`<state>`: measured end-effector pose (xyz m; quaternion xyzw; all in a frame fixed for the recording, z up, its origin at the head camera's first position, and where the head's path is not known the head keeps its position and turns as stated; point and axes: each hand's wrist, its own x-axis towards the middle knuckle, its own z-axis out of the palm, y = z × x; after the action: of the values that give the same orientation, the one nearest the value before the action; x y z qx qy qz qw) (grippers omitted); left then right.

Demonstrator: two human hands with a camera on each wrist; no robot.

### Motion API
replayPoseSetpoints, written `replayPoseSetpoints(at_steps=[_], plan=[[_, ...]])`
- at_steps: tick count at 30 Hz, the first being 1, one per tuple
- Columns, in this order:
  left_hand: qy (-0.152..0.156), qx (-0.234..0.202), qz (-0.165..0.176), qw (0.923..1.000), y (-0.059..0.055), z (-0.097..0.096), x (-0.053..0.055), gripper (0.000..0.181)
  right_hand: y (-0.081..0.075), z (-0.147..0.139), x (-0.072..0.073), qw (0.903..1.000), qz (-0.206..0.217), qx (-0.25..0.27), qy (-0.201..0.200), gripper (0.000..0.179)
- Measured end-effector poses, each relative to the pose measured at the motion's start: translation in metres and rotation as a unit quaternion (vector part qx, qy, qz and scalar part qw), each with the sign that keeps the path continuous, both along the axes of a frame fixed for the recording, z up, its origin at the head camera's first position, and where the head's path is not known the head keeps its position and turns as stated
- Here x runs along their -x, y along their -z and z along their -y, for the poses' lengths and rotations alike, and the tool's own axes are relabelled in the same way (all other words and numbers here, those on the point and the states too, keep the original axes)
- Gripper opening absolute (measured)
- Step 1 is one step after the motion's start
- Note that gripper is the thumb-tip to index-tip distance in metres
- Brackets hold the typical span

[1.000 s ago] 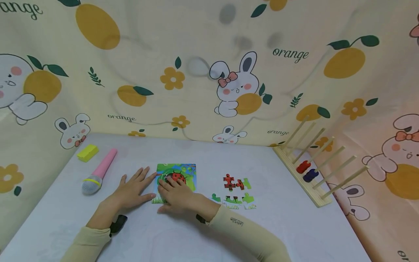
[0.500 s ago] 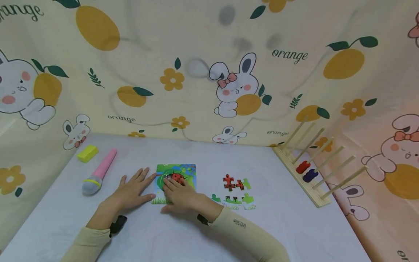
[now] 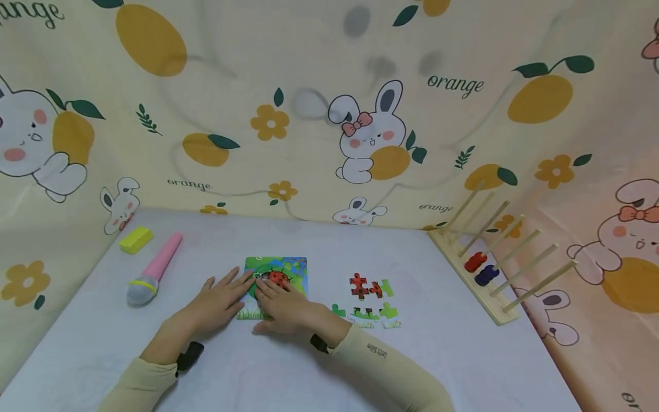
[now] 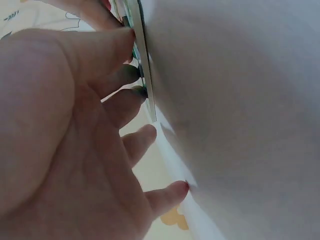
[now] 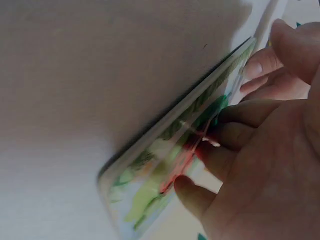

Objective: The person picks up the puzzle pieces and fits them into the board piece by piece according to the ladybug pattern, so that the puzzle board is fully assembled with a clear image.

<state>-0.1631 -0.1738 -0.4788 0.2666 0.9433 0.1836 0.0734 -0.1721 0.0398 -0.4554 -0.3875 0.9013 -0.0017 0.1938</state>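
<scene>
A square ladybug puzzle board [image 3: 297, 267] lies on the white table, its picture partly covered by my hands. My right hand [image 3: 285, 309] rests on it with fingers spread, the fingertips on the ladybug picture. In the right wrist view those fingertips press down on the board [image 5: 145, 185]. Along the board's left side is my left hand [image 3: 213, 305], fingers extended. From the left wrist view, the thumb and two fingertips of the left hand [image 4: 85, 115] meet the board's edge [image 4: 142, 55], while the other fingers reach past it.
Right of the board lie several loose jigsaw pieces, among them a red one [image 3: 358, 286] and a green one [image 3: 388, 311]. A wooden peg rack [image 3: 489, 297] with red [image 3: 475, 262] and blue beads [image 3: 486, 275] stands further right. At left are a pink toy microphone [image 3: 159, 263] and a yellow block [image 3: 136, 240].
My left hand has shifted right, its fingers now over the board's left edge. My right hand has slid slightly to the right on the board.
</scene>
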Motion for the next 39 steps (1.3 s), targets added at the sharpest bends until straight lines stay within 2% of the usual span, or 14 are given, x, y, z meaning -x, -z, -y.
replayPoseSetpoints(at_steps=[3,6,10,16,22,29,39], plan=[[-0.002,0.0,0.002,1.0,0.001,0.0,0.0,0.057,0.001,-0.008,0.003,0.9987,0.025,0.044,0.003,0.082],[0.0,-0.003,0.003,1.0,0.003,-0.001,0.0,0.058,-0.001,-0.024,0.006,0.9968,0.03,0.073,0.013,0.08],[0.0,-0.004,0.0,1.0,0.004,-0.001,0.001,0.058,-0.009,-0.059,0.011,0.9932,0.014,0.104,0.05,0.072],[-0.003,-0.003,0.0,1.0,0.005,0.001,0.002,0.058,-0.017,-0.13,0.021,0.978,-0.027,0.162,0.129,0.061],[-0.005,-0.001,0.002,1.0,0.005,0.003,0.001,0.059,-0.008,-0.176,0.028,0.9687,-0.044,0.174,0.172,0.059],[-0.001,-0.007,-0.001,1.0,0.003,0.002,0.001,0.058,0.003,-0.188,0.033,0.9633,-0.049,0.178,0.195,0.058],[0.002,-0.008,-0.004,1.0,0.0,0.002,0.002,0.058,0.004,-0.187,0.033,0.9594,-0.047,0.178,0.214,0.056]])
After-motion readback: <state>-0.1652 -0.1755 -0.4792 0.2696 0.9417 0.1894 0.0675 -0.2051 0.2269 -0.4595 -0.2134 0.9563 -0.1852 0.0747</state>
